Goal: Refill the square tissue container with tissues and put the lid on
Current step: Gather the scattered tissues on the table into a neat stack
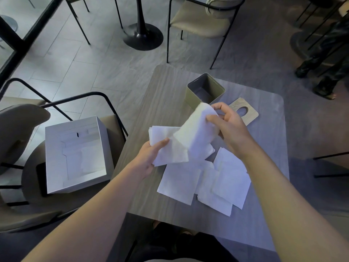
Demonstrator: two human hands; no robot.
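Nearest me, a few loose tissues (205,184) lie fanned out flat toward the table's (170,87) near edge, not yet gathered. Just above them my left hand (151,156) is closed on the lower corner of a thick tissue stack (181,142), thumb on top, fingers under. My right hand (224,121) pinches the stack's far end between thumb and curled fingers, bending it up into a loose roll (the wrist is cocked inward, forearm reaching in from the right). To do this well, I'd square the edges and keep the fold tight enough to clear the opening without snagging the walls. Beyond my hands the square tissue container (192,96) stands upright and empty near the table's far edge, and its wooden lid (251,115) lies flat just beside it, toward the right.
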